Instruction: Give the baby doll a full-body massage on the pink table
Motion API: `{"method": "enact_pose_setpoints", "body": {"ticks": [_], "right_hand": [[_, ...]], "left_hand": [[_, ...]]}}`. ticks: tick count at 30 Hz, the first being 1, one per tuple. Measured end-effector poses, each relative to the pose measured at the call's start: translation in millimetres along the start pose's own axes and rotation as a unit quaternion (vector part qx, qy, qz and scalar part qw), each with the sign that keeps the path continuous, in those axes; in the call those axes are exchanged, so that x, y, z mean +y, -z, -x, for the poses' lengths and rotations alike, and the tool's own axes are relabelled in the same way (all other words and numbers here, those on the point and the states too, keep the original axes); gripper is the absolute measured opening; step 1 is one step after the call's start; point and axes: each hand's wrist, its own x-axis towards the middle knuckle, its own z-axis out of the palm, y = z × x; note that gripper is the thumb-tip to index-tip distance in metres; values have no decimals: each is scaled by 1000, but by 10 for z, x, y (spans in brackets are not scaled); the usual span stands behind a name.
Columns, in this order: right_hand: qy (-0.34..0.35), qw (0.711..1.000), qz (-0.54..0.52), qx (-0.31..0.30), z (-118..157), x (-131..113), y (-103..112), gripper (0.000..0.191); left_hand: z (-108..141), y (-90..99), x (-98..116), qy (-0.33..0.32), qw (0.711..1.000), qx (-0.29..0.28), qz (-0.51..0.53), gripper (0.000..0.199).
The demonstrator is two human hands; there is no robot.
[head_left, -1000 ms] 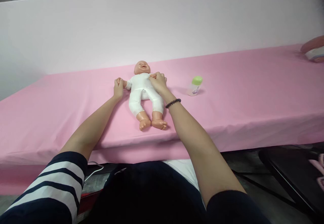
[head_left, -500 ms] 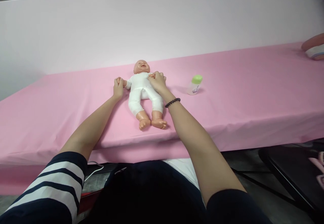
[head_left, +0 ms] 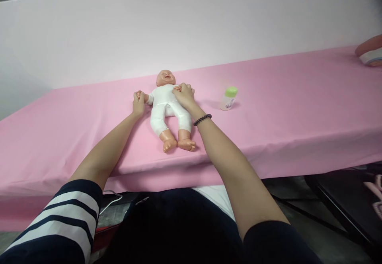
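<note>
A baby doll point(head_left: 165, 96) with a white cloth body lies on its back on the pink-covered table point(head_left: 286, 100), head away from me and feet near the front edge. My left hand point(head_left: 139, 104) is closed around the doll's hand at the left side of the picture. On the other side, my right hand point(head_left: 185, 95) grips the doll's other hand, over the edge of its chest. A clear bottle with a green cap point(head_left: 228, 98) stands to the right of my right hand, touched by neither hand.
Behind the table rises a white panel point(head_left: 191, 25). At the far right edge lies a partly visible skin-toned and white object point(head_left: 370, 53). Below the table at right is a black chair point(head_left: 343, 200); a white cable point(head_left: 112, 202) hangs at lower left.
The view has shifted very slightly. Both hands keep their hold on the doll's hands, and the doll and bottle rest in the same places.
</note>
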Motion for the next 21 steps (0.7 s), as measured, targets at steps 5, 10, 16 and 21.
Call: {"method": "enact_pose_setpoints", "body": {"ticks": [5,10,16,21], "right_hand": [[3,1000,20,-10,40,-50,27,11],[5,999,39,-29,90,-123,80,11],[4,999,37,-34,73,-114,73,13],[2,999,24,-21,65,-100,50,12]], "left_hand": [[15,3,26,1,1000,-3,2,23],[25,1,43,1,1000,-4,-1,25],[23,3,39,4,1000,-8,-4,31],[0,5,12,-2,1000,-13,-6,33]]}}
